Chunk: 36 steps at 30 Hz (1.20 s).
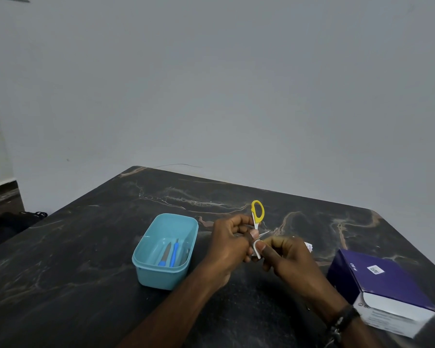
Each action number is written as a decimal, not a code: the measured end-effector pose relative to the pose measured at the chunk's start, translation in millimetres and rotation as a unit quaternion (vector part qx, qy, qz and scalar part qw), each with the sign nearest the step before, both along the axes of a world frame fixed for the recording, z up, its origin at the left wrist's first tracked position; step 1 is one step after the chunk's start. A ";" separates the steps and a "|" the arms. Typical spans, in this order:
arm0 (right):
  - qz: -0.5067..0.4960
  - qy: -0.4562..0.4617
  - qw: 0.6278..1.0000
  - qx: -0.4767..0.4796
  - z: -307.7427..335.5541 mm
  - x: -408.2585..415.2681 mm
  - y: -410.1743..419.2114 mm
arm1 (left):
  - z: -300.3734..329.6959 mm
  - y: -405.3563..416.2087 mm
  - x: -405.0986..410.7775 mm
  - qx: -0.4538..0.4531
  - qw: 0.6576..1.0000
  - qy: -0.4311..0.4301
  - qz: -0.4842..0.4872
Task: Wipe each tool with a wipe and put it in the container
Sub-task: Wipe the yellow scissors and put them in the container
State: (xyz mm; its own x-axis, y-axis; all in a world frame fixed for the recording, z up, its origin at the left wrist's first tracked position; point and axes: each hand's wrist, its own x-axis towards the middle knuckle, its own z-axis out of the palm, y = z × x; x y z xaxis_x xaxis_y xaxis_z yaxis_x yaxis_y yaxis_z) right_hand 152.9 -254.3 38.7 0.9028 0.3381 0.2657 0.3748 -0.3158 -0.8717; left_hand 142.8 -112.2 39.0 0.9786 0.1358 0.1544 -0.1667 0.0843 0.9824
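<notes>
Dark marble table (86, 272): left hand (227, 243) gripping scissors (257, 212), right hand (290, 257) pinching wipe (256, 250).

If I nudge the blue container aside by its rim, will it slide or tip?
The blue container looks like thin plastic, holding only a few slim tools, so it is probably light. Its base seems broad and its walls low, so tipping seems unlikely. On the smooth-looking dark tabletop it would likely slide easily.
</notes>
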 end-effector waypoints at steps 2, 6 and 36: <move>0.005 -0.001 1.000 -0.001 0.3 -0.5 1.0 | 1.5 0.8 -0.9 -0.007 1.000 0.001 0.002; 0.017 0.012 1.000 -0.006 3.0 -3.1 1.6 | 4.0 1.1 -1.5 -0.041 0.999 0.017 0.002; 0.003 0.027 0.999 -0.034 11.2 -2.9 -12.6 | 9.0 8.4 2.4 -0.125 0.990 0.053 0.024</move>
